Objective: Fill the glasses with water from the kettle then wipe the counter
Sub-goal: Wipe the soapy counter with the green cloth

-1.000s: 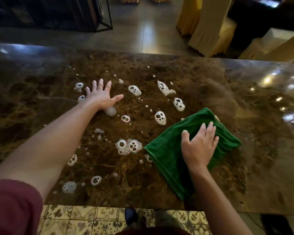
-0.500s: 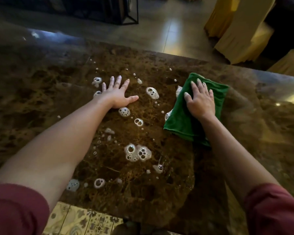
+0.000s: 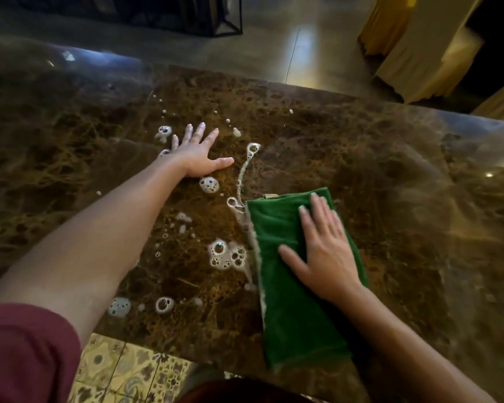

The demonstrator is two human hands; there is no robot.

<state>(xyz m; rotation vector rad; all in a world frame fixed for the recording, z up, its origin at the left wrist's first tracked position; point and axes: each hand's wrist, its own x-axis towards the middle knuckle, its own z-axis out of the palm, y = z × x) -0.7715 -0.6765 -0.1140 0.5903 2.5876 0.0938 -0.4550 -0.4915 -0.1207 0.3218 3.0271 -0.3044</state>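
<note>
A dark brown marble counter (image 3: 390, 199) fills the head view. White foam blobs (image 3: 226, 254) dot its middle left, with a thin foam streak (image 3: 243, 170) running up from the cloth's corner. My right hand (image 3: 325, 251) presses flat, fingers straight, on a green cloth (image 3: 291, 309) that lies lengthwise toward the near edge. My left hand (image 3: 197, 152) rests flat on the counter farther back, fingers spread, among the foam. No kettle or glasses are in view.
The counter's near edge runs along the bottom, with patterned floor tiles (image 3: 122, 370) below it. Beyond the far edge lie a shiny floor, a black metal frame (image 3: 227, 21) and chairs in yellow covers (image 3: 413, 48).
My right hand has dragged the green cloth from the far middle back toward me, clearing foam there and leaving a thin streak. My left hand stays planted.
</note>
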